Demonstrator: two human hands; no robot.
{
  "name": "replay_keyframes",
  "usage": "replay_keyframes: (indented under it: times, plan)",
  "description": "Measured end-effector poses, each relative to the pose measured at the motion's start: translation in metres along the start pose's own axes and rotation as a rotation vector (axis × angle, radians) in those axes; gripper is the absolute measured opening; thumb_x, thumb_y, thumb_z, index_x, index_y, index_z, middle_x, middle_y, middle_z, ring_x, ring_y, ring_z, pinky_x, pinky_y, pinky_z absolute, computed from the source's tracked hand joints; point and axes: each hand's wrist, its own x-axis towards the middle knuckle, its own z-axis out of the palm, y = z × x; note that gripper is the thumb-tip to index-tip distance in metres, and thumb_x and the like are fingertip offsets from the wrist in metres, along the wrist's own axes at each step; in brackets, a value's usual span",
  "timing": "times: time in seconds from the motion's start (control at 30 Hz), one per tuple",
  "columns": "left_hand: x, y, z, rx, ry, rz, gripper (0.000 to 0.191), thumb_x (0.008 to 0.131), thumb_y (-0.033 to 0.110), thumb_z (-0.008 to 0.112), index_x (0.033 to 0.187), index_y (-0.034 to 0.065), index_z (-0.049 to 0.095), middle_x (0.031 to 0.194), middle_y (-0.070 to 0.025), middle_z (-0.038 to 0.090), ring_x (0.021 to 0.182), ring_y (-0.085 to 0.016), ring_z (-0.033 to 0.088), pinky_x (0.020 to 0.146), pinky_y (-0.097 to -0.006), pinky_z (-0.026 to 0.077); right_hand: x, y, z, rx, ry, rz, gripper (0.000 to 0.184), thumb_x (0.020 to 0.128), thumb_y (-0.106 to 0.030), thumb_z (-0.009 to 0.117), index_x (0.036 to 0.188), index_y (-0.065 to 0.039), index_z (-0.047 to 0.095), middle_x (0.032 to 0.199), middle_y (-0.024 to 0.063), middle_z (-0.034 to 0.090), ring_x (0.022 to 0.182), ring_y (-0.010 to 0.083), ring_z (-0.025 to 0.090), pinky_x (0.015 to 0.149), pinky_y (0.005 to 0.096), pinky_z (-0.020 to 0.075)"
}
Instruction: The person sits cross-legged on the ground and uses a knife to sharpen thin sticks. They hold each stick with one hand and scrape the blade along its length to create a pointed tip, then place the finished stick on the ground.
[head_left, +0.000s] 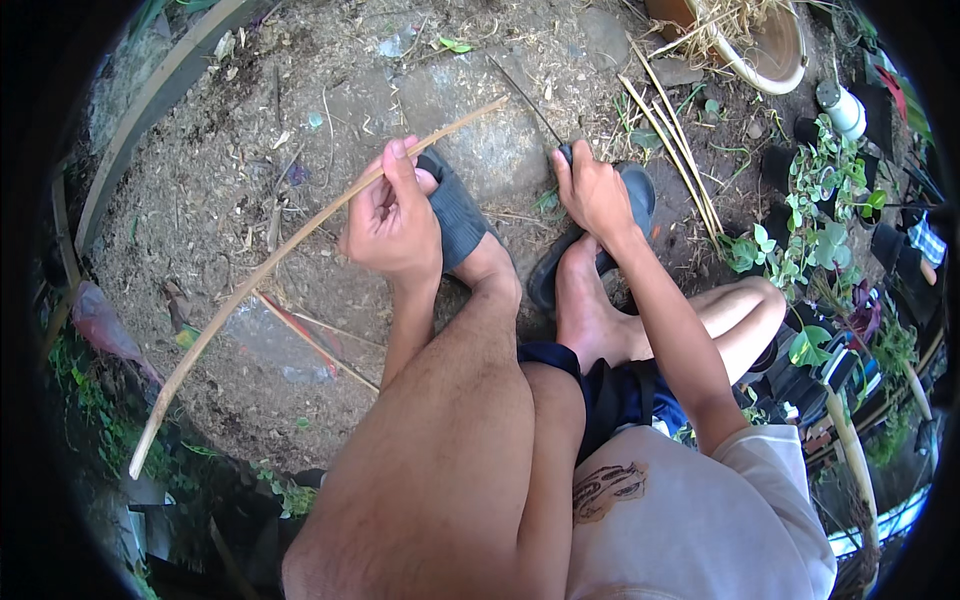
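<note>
My left hand (401, 217) grips a long, thin wooden stick (247, 289), thumb on top, close to the stick's upper right end. The stick runs from the lower left up past my left foot and looks bent in this view. In my right hand (594, 187) is the dark handle of a knife (536, 103) with a narrow blade. Its blade points up and left, apart from the stick's tip. Below my left hand a dark slide sandal (461, 217) covers my foot. Another dark sandal (639, 195) lies under my right hand and bare foot.
Several pale thin sticks (675, 150) lie on the soil at right, near a tilted pot (765, 52) holding dry straw. Potted leafy plants (817, 225) line the right side. A clear plastic wrapper (281, 341) and a thin stick (319, 345) lie at lower left. Shavings litter the ground.
</note>
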Motion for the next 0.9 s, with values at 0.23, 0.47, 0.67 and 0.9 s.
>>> replay_keyframes:
  times: [0.23, 0.47, 0.67, 0.9]
  plan:
    - [0.002, -0.004, 0.001, -0.004, 0.034, 0.004, 0.015, 0.100, -0.003, 0.065, 0.106, -0.0155, 0.068, 0.095, -0.0208, 0.076, 0.070, -0.014, 0.070, 0.063, -0.0259, 0.059, 0.003, -0.013, 0.000, 0.147, 0.243, -0.152, 0.031, 0.106, -0.032, 0.056, 0.108, -0.001, 0.053, 0.070, 0.0283, 0.066, 0.067, 0.0511, 0.067, 0.062, 0.0571, 0.0536]
    - [-0.001, -0.007, -0.001, -0.045, 0.077, -0.050, 0.015, 0.100, -0.003, 0.064, 0.106, -0.0163, 0.068, 0.095, -0.0236, 0.076, 0.079, -0.019, 0.074, 0.073, -0.0304, 0.064, 0.003, -0.024, 0.001, 0.080, 0.318, -0.129, 0.035, 0.106, -0.037, 0.055, 0.100, -0.003, 0.051, 0.066, 0.0246, 0.065, 0.059, 0.0480, 0.066, 0.054, 0.0577, 0.0527]
    - [0.000, -0.008, 0.001, -0.026, 0.074, -0.111, 0.016, 0.100, -0.002, 0.065, 0.106, -0.0159, 0.068, 0.095, -0.0228, 0.076, 0.080, -0.019, 0.074, 0.071, -0.0284, 0.063, 0.000, -0.024, 0.001, -0.102, 0.034, 0.020, 0.036, 0.105, -0.037, 0.056, 0.096, -0.003, 0.050, 0.064, 0.0247, 0.065, 0.061, 0.0454, 0.068, 0.054, 0.0529, 0.0543]
    - [0.000, -0.011, 0.002, -0.043, 0.093, -0.102, 0.014, 0.099, -0.002, 0.066, 0.104, -0.0152, 0.068, 0.094, -0.0234, 0.076, 0.080, -0.019, 0.075, 0.072, -0.0288, 0.063, -0.007, -0.017, 0.001, -0.065, 0.087, -0.031, 0.036, 0.105, -0.036, 0.056, 0.095, -0.003, 0.049, 0.066, 0.0247, 0.066, 0.060, 0.0461, 0.067, 0.054, 0.0538, 0.0543]
